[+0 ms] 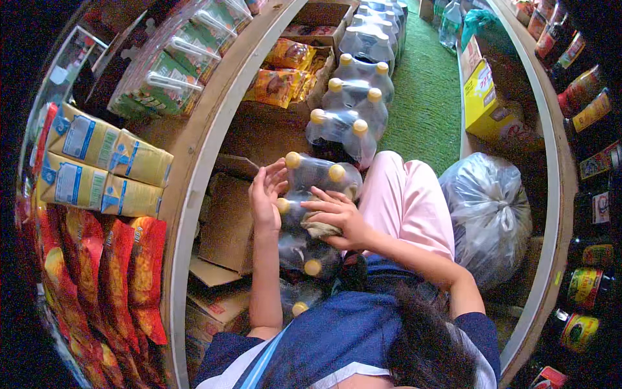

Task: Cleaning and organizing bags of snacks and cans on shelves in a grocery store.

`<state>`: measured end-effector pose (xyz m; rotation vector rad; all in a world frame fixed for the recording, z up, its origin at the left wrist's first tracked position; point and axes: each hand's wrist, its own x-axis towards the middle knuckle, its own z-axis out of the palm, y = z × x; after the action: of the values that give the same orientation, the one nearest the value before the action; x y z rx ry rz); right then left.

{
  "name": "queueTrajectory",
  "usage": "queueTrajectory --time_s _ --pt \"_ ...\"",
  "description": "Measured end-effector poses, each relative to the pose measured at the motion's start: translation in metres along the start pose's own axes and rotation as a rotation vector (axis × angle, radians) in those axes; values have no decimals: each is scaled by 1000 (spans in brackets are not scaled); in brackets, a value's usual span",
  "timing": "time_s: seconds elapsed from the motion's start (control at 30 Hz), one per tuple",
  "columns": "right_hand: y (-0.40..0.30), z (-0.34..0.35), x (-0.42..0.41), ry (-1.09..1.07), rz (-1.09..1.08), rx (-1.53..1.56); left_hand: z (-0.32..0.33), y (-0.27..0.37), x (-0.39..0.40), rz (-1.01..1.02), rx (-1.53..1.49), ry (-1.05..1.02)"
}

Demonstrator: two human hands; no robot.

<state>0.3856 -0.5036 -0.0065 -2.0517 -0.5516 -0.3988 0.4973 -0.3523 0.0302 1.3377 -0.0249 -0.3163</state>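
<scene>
Several shrink-wrapped plastic bottles [318, 176] with yellow caps stand in front of me, beside my pink-clad knees. My right hand [335, 214] lies over them, its fingers spread over a beige cloth [320, 226] that it presses against the wrapped bottles. Upright at the left side of the pack, my left hand [269, 194] has its fingers apart and its palm towards the bottles; it is beside a yellow cap [283, 205]. Whether its fingertips touch the plastic wrap cannot be told. More of the same bottles [303, 291] stand nearer my body, partly hidden by my arm and shirt.
Further wrapped bottles [347, 102] run in a row along a green mat [423, 97]. Cardboard boxes [226, 223] and a carton of orange packets [277, 87] lie to the left. A tied plastic bag [486, 214] sits at the right. Curved shelf edges [187, 209] with goods flank both sides.
</scene>
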Motion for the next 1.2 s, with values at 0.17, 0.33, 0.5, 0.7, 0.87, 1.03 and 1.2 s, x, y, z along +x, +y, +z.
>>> queueTrajectory --time_s 0.17,0.33,0.5,0.7,0.87,1.03,1.2 --pt "-4 -2 38 -204 51 -71 -16 -3 5 11 -156 -79" --pt "-6 16 82 -268 9 -144 -10 15 8 -78 -352 62" --pt "-4 31 68 -142 91 -64 -11 19 5 -71 -285 90" --pt "-29 6 22 -126 60 -229 -13 21 0 -61 -322 18" --pt "-26 15 36 -166 106 -346 -17 21 4 -173 -578 12" --pt "2 19 76 -223 28 -35 -16 18 4 -166 -533 63" --pt "0 22 88 -303 332 -24 -16 20 6 -123 -414 79"
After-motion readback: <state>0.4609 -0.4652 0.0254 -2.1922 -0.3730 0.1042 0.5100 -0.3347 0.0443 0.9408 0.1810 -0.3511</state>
